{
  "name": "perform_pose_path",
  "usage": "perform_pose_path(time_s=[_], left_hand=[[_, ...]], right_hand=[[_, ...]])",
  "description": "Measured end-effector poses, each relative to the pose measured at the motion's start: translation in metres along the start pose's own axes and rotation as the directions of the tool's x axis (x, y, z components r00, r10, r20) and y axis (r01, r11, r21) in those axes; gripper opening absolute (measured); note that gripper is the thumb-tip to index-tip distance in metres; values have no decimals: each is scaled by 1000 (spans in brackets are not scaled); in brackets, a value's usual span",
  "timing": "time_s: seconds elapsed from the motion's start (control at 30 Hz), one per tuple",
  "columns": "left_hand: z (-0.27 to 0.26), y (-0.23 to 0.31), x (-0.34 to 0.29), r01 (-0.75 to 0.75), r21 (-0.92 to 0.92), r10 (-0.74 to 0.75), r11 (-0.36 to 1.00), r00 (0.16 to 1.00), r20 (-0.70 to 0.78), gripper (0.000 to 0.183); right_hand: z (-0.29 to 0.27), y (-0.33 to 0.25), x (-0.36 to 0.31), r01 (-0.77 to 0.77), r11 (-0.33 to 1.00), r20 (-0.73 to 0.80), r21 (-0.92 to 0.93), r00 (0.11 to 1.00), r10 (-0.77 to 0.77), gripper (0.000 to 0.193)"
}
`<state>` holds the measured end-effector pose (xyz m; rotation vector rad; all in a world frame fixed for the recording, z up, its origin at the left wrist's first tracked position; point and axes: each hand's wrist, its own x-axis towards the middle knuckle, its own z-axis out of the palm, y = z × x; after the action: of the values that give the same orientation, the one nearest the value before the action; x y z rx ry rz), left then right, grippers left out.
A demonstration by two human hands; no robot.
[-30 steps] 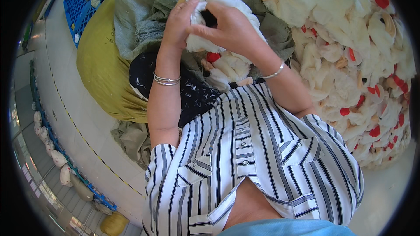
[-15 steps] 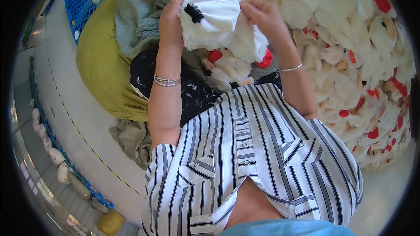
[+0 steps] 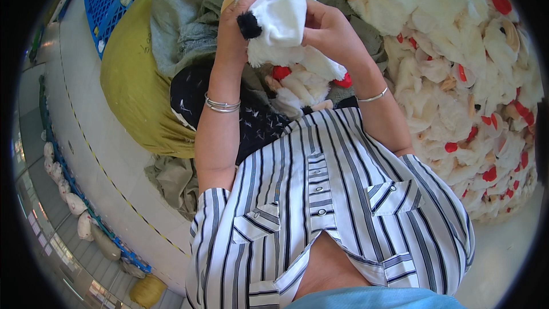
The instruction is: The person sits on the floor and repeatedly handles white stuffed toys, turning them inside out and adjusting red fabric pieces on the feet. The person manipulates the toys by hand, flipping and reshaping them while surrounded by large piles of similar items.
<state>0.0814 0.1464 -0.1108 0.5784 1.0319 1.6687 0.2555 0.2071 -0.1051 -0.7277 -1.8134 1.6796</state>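
Observation:
Between my hands is a white plush toy skin (image 3: 280,20) with shaggy fur, black tufts and a smooth white fabric patch facing up. My left hand (image 3: 235,26) is closed on its left side, thumb on top near a black tuft. At the right edge of the smooth patch, my right hand (image 3: 329,31) pinches the fabric with bent fingers. The lower part of the skin hangs toward my lap. More white plush pieces (image 3: 300,83) with red and beige parts lie on my black patterned trousers (image 3: 257,120).
A large heap of cream plush skins (image 3: 457,97) with red bits rises on my right. To the left sit a stuffed olive-yellow sack (image 3: 134,80) and a blue plastic crate (image 3: 117,0). Grey-green cloth (image 3: 186,11) lies ahead. Several sacks (image 3: 74,203) line the far left.
The plush skin has turned and shifted slightly right, and its smooth patch looks narrower. My left hand moved right with it; my right hand came lower and inward onto the edge.

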Motion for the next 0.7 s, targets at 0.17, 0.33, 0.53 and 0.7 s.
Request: perform_pose_path(time_s=[0.17,0.33,0.53,0.7], left_hand=[[0,0,-4,-47,59,45,997,998,37,26],[-2,-8,-4,-63,112,54,992,995,81,25],[-5,-8,-3,-122,255,70,959,976,205,29],[-23,10,4,-247,397,251,884,967,44,23]], right_hand=[[1,1,1,-29,980,49,199,999,20,26],[-11,7,3,-256,781,309,569,947,85,26],[-6,-3,2,-371,806,217,461,928,303,26],[-80,-40,-13,362,859,-44,363,927,-372,27]])
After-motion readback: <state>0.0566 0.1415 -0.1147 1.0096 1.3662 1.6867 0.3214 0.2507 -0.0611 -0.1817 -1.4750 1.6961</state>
